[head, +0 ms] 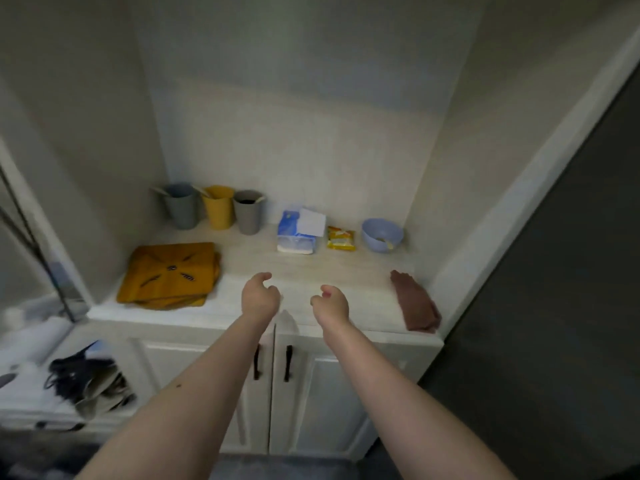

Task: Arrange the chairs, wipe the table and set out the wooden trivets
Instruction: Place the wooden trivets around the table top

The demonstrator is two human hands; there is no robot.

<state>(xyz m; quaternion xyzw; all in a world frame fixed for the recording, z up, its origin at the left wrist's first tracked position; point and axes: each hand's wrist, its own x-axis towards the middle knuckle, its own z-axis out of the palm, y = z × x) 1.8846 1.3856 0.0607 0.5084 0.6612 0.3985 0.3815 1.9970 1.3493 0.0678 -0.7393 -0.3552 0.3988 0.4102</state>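
I face a white cabinet counter [242, 317] set in an alcove. A stack of mustard-yellow mats [169, 275] lies on its left part. A folded brown cloth [415, 301] lies at its right end. My left hand [260, 295] and my right hand [330, 301] hover side by side over the counter's front middle, fingers loosely curled and holding nothing. Both hands are apart from the mats and from the cloth. No chairs or dining table are in view.
At the back stand three cups [218, 206] with utensils, a blue tissue pack [298, 232], a yellow snack packet [341, 238] and a light blue bowl [382, 234]. Two cabinet doors with dark handles [287, 363] are below. A dark panel [554, 306] stands at right; clutter [86, 379] lies at lower left.
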